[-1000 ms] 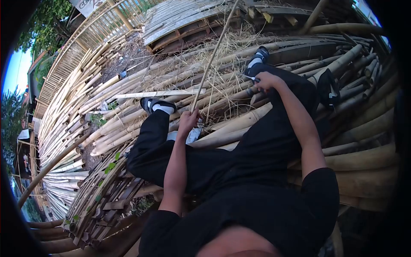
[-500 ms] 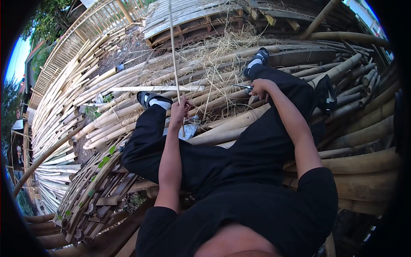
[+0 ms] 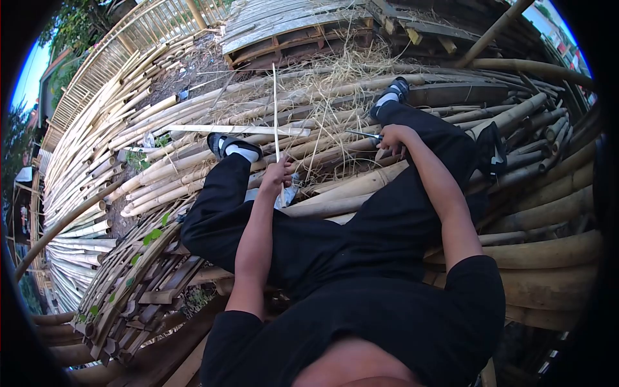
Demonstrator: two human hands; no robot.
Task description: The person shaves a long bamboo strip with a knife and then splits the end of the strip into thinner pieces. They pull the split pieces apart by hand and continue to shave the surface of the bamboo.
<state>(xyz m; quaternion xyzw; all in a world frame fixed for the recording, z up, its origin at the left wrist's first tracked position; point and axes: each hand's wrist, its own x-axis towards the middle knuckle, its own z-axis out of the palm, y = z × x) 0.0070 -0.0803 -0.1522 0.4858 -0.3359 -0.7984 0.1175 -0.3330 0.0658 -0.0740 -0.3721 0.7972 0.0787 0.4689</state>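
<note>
A thin pale strip (image 3: 276, 103), like split bamboo, stands upright in the view, its lower part in my closed left hand (image 3: 277, 175) above my bent left leg. My right hand (image 3: 398, 138) rests by my right knee, its fingers wrapped round the handle of a knife (image 3: 363, 134). The narrow dark blade points left over dry straw (image 3: 335, 122). Below my left hand lies a piece of whitish plastic (image 3: 289, 193), partly hidden by the hand. A flat pale slat (image 3: 238, 129) lies across the poles beyond my left foot.
Bamboo poles (image 3: 193, 109) spread under and around my legs. A wooden pallet (image 3: 296, 32) stands ahead. Thick poles (image 3: 548, 245) lie at the right; a slanting pole (image 3: 71, 222) crosses the left side. A bamboo fence (image 3: 106, 61) is farther back, with leafy stems (image 3: 151, 237) at lower left.
The strip's top end has come down into view, and the strip now extends less far upward. My left hand has turned slightly and closed more. My right hand still holds the knife.
</note>
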